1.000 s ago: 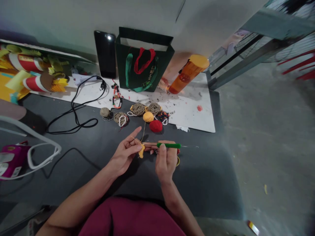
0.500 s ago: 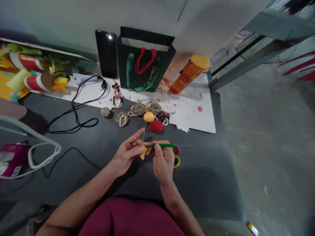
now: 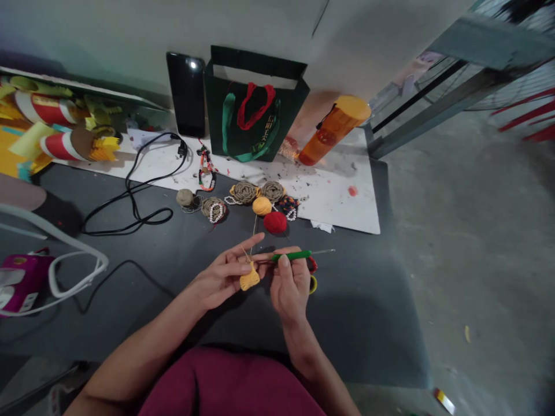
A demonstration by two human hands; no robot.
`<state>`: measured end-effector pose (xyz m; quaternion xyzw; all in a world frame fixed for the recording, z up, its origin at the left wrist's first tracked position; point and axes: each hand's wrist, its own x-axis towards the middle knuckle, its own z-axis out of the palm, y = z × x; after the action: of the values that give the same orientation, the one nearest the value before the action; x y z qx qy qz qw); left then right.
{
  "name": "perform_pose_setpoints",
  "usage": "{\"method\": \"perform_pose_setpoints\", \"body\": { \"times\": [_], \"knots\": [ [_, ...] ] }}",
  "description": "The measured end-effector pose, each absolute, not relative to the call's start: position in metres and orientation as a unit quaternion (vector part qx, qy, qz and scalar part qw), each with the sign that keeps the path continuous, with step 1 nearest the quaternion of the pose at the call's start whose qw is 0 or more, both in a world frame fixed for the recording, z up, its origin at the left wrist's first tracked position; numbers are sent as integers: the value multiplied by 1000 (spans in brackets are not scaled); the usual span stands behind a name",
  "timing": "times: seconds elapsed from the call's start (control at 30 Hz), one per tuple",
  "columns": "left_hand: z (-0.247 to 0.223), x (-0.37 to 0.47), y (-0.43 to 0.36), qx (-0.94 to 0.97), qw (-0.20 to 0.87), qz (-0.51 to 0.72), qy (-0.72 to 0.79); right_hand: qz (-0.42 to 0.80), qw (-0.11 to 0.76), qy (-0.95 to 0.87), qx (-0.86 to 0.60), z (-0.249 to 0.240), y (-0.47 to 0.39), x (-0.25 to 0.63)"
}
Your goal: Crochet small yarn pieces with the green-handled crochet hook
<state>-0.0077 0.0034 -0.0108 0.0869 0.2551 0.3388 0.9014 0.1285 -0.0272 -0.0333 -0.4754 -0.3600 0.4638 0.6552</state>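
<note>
My left hand (image 3: 221, 276) pinches a small yellow crochet piece (image 3: 250, 278) between thumb and fingers, its index finger stretched out. Yellow yarn runs from that finger up to a yellow yarn ball (image 3: 262, 205) on the table. In my right hand (image 3: 290, 286) lies a crochet hook with a green handle (image 3: 295, 255), its metal end pointing right, away from the piece. The fingertips of both hands are close together. A red yarn ball (image 3: 275, 222) sits just beyond them. Partly hidden behind my right hand are scissors with a yellow handle loop (image 3: 313, 284).
Brown crocheted rounds (image 3: 243, 192) and a small beige yarn ball (image 3: 185, 197) lie farther back. A dark green paper bag (image 3: 255, 110), a phone (image 3: 187, 95) and an orange bottle (image 3: 332, 130) stand by the wall. A black cable (image 3: 134, 199) coils at left.
The yellow crochet piece has turned to show more of its face and hangs slightly lower left. My left index finger has tipped rightward. The green hook has shifted slightly right.
</note>
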Motion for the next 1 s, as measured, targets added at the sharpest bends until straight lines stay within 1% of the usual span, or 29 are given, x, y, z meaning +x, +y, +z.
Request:
{"method": "perform_pose_setpoints", "body": {
  "times": [0.1, 0.23, 0.53, 0.7, 0.77, 0.87, 1.0],
  "knots": [
    [-10, -7, 5, 78, 913, 335, 221, 484, 666, -353, -444, -30, -26, 128],
    [-9, -7, 6, 71, 921, 332, 192, 513, 652, -330, -450, -24, -26, 128],
    [-8, -8, 7, 55, 931, 317, 173, 554, 631, -283, -464, -20, -25, 128],
    [-12, -9, 7, 84, 930, 313, 175, 588, 614, -233, -473, -22, -23, 130],
    [-13, -8, 6, 115, 919, 323, 193, 608, 605, -222, -464, -23, -23, 131],
    [-12, -7, 2, 176, 868, 373, 276, 623, 606, -223, -442, -24, -23, 127],
    [-11, -3, -1, 240, 783, 440, 369, 559, 645, -257, -453, -27, -22, 121]
  ]
}}
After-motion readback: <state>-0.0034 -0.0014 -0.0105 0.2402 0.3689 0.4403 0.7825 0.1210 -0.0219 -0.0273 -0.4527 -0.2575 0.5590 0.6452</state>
